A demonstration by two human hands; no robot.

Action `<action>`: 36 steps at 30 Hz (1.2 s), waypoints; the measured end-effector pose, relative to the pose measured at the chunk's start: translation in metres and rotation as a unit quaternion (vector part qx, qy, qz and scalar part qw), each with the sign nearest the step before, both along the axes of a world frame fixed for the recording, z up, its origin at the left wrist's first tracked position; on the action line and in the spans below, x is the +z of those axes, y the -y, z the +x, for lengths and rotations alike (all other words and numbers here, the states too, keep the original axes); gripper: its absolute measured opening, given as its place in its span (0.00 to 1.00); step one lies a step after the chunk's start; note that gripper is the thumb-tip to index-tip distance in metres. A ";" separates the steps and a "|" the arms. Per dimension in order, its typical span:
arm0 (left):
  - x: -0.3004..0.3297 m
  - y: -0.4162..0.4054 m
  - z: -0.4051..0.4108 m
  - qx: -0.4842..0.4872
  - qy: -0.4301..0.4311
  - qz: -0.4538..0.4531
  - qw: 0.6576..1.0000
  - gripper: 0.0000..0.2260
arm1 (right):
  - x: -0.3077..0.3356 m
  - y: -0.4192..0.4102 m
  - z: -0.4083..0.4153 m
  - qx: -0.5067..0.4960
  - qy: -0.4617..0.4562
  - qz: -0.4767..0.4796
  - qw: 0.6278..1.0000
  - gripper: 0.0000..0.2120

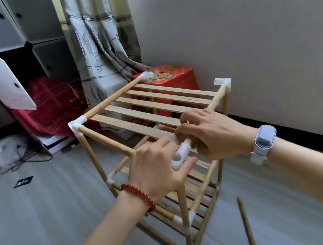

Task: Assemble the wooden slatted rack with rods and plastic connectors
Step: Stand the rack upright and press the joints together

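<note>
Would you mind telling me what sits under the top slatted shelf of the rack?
Under the top slatted shelf, a lower slatted shelf shows near the floor, joined by upright rods. Both hands, left and right, cover the near corner, hiding what lies beneath there.

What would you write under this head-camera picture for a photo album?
Both hands fit a white plastic connector onto the near top corner of a wooden slatted rack, a spare rod lying on the floor.

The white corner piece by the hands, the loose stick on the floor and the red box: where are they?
white corner piece (181, 154): head view, on its tube body between the hands.
loose stick (247, 226): head view, mid-length of it.
red box (173, 77): head view, on its printed top.
</note>
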State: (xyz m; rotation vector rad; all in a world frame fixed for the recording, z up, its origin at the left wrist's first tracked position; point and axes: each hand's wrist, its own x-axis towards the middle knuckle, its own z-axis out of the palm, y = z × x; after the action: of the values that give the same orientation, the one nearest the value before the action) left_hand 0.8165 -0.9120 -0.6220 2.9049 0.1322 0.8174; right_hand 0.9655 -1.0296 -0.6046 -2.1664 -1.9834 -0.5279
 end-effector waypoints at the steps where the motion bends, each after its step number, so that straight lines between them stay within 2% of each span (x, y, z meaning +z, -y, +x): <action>1: 0.001 0.003 0.003 0.020 -0.002 0.013 1.000 0.17 | 0.000 -0.002 0.003 0.007 0.016 -0.014 1.000 0.20; 4: 0.004 0.011 0.012 0.060 -0.003 0.038 0.998 0.15 | 0.000 -0.007 0.013 -0.014 0.022 -0.025 0.999 0.19; 8: 0.010 0.003 0.020 0.057 -0.020 0.012 0.998 0.21 | -0.002 -0.020 0.023 -0.053 0.001 0.027 0.998 0.16; 10: 0.015 -0.003 0.027 0.062 -0.031 -0.014 0.998 0.21 | -0.004 -0.027 0.023 -0.072 -0.008 0.032 0.997 0.12; 13: 0.019 -0.010 0.036 0.083 -0.028 -0.033 0.996 0.22 | 0.001 -0.038 0.026 -0.095 -0.011 0.049 0.994 0.12; 14: 0.026 -0.004 -0.019 0.080 -0.013 -0.018 0.997 0.22 | 0.006 -0.031 -0.028 -0.094 0.009 0.077 0.993 0.12; 16: 0.020 -0.005 -0.030 0.075 -0.004 -0.012 0.997 0.22 | 0.006 -0.032 -0.039 -0.097 0.022 0.088 0.991 0.12; 22: 0.002 -0.004 -0.027 0.043 -0.050 -0.037 0.997 0.16 | -0.010 -0.023 -0.035 -0.111 -0.008 0.042 0.993 0.11; 26: 0.002 -0.004 -0.026 0.029 -0.034 -0.037 0.998 0.11 | -0.011 -0.024 -0.033 -0.111 -0.025 0.041 0.993 0.09; 30: -0.001 0.004 -0.021 0.041 0.011 -0.017 0.999 0.12 | -0.008 -0.021 -0.028 -0.118 -0.029 0.045 0.992 0.06; 34: 0.004 -0.002 -0.018 0.017 -0.022 -0.040 0.999 0.11 | -0.011 -0.026 -0.030 -0.111 -0.018 0.054 0.992 0.06; 36: 0.005 0.000 -0.021 0.040 -0.031 -0.049 0.998 0.13 | -0.010 -0.026 -0.028 -0.112 -0.024 0.056 0.992 0.06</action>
State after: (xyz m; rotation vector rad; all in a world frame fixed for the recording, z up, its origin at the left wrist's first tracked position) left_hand 0.7954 -0.9117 -0.6172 2.8495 0.2873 0.7100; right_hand 0.9378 -1.0039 -0.6150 -2.3213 -1.6541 -0.5961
